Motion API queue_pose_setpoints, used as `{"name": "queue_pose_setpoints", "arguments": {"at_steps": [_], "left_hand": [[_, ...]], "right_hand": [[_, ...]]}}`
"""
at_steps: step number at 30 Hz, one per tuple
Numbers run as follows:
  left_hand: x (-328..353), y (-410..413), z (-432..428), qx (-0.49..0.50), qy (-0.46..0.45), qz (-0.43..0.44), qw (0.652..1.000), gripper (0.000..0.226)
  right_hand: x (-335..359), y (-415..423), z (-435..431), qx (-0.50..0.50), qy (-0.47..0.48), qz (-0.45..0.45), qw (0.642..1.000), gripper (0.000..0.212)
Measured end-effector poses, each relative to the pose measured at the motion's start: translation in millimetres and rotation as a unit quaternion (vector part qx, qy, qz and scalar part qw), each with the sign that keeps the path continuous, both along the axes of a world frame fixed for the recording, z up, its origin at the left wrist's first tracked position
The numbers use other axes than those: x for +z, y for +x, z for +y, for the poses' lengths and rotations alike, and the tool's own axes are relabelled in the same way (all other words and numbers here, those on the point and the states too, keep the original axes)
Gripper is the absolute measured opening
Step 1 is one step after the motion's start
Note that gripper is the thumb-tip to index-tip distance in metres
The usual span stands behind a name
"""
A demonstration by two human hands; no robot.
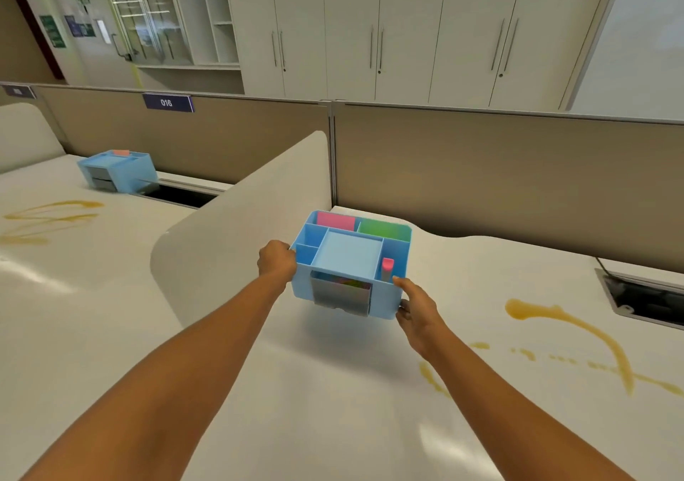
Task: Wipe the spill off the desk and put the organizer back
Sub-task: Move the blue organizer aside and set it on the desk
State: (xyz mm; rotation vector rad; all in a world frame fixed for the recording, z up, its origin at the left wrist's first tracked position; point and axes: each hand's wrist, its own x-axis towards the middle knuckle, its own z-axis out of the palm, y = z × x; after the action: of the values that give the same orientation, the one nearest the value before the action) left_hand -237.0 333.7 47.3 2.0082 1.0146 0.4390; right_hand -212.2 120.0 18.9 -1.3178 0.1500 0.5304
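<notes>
A light blue desk organizer (349, 258) with several compartments, pink and green pads at its back, a pink-capped item at its right and a grey drawer in front is held over the white desk (333, 388), casting a shadow below it. My left hand (277, 258) grips its left side. Its front right corner is held by my right hand (416, 308). A brown spill (577, 332) streaks the desk to the right of the organizer, apart from it. No cloth is in view.
A curved white divider (237, 221) stands left of the organizer. Beyond it, the neighbouring desk carries a second blue organizer (118, 171) and another brown spill (52, 214). A brown partition (499, 169) backs the desk. An open cable slot (644, 295) sits at the right.
</notes>
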Motion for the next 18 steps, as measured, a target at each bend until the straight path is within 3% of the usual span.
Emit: {"name": "queue_pose_setpoints", "arguments": {"at_steps": [6, 12, 18], "left_hand": [[-30, 2, 28, -0.017, -0.025, 0.026, 0.999, 0.027], [-49, 9, 43, -0.033, -0.04, 0.044, 0.998, 0.03], [-56, 18, 50, -0.043, -0.034, 0.051, 0.997, 0.031]], "right_hand": [[-21, -3, 27, -0.017, -0.011, 0.031, 0.999, 0.019], [-36, -3, 43, -0.039, -0.032, 0.05, 0.997, 0.041], [-42, 2, 49, -0.052, -0.027, 0.062, 0.996, 0.044]]}}
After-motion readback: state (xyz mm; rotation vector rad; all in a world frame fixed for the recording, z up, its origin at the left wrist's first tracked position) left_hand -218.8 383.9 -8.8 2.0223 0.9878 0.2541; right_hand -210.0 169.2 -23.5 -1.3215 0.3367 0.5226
